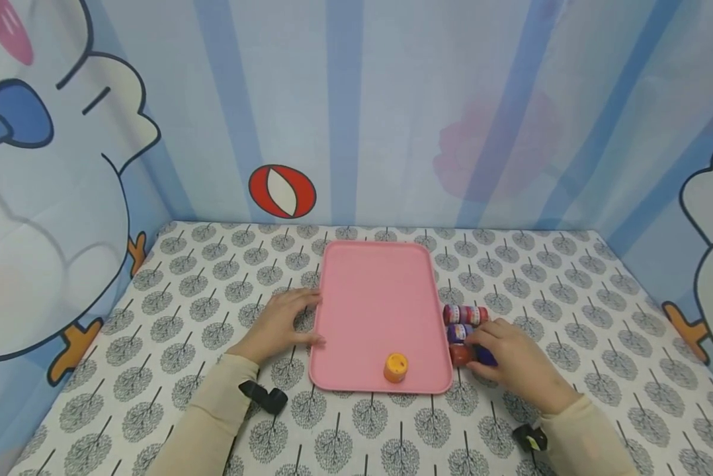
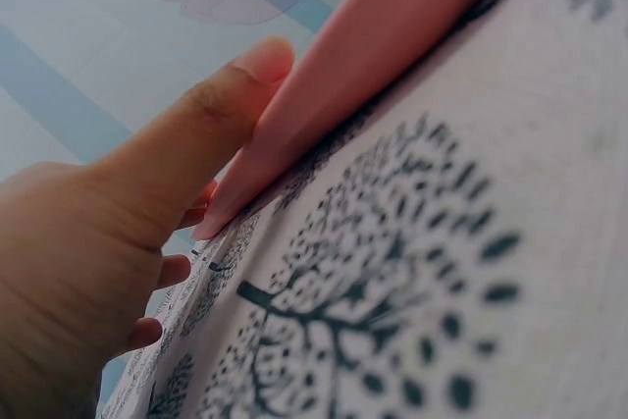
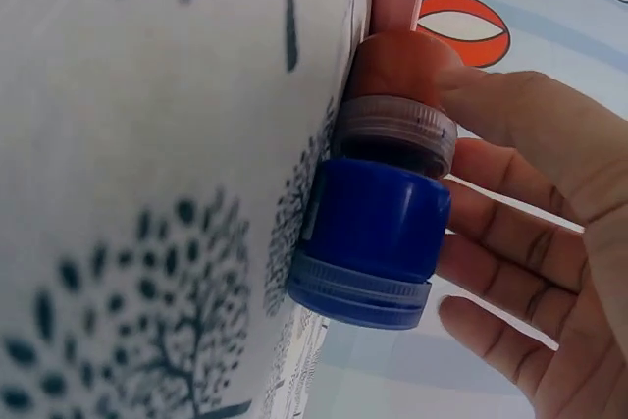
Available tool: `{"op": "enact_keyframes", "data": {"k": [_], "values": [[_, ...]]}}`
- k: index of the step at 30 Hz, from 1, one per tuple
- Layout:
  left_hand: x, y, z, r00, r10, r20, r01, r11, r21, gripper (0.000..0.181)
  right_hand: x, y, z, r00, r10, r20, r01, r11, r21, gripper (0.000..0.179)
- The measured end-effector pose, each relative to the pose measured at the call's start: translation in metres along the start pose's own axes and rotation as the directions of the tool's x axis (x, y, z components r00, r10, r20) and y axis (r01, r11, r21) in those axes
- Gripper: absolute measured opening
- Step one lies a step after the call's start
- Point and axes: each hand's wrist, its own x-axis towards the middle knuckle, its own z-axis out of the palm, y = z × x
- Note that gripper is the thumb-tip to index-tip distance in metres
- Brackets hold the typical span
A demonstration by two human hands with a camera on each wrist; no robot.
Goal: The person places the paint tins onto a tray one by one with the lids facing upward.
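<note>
A pink tray [image 1: 377, 304] lies on the table, with a yellow-orange jar [image 1: 395, 368] standing near its front right corner. My left hand [image 1: 280, 324] is at the tray's left side, its straight thumb and fingertips touching the outer wall; the thumb [image 2: 221, 105] lies along the rim in the left wrist view. Beside the tray's right edge, my right hand [image 1: 514, 360] has its thumb against a red jar [image 3: 397, 66], fingers curled around the far side. A dark blue jar [image 3: 383, 218] lies end to end with the red one, under the palm.
Just beyond the right hand lie more small jars: a purple one [image 1: 454, 313], a red one [image 1: 477, 315] and a blue-violet one [image 1: 459, 332]. A tree-print cloth [image 1: 196, 396] covers the table. Behind it hangs a blue cartoon-print curtain [image 1: 392, 119].
</note>
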Motion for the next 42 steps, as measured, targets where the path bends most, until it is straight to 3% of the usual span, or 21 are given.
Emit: {"op": "enact_keyframes", "data": {"k": [14, 42], "values": [[-0.0004, 0.0014, -0.0030, 1.000, -0.001, -0.001, 0.001, 1.000, -0.019, 0.085, -0.0001, -0.0011, 0.0049, 0.999, -0.044, -0.023, 0.043, 0.999, -0.028, 0.039], [-0.0010, 0.0027, -0.0029, 1.000, -0.016, 0.004, 0.016, 0.999, -0.031, 0.085, -0.0002, -0.0081, -0.0033, 1.000, -0.024, 0.012, 0.025, 1.000, -0.019, 0.031]]}}
